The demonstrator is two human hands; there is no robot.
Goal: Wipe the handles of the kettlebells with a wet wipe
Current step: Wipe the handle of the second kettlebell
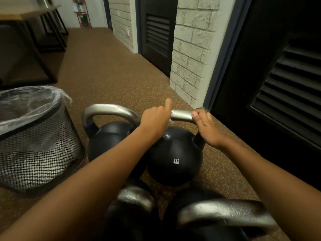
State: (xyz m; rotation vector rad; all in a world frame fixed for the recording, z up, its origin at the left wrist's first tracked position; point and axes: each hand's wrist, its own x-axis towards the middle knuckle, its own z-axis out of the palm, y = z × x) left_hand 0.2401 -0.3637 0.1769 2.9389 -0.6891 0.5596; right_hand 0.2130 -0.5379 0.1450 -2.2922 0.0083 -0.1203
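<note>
A black kettlebell marked 8KG stands on the floor with a silver handle. My left hand grips the left part of that handle, index finger sticking up. A small white scrap of wet wipe peeks out under its palm. At the handle's right end, the fingers of my right hand curl round the bend. A second black kettlebell with a silver handle stands just to the left. Two more handles show near the bottom edge.
A black mesh waste bin with a clear plastic liner stands on the left, close to the kettlebells. A stone-pattern pillar and dark louvred doors line the right side. Brown speckled floor runs ahead; tables stand at far left.
</note>
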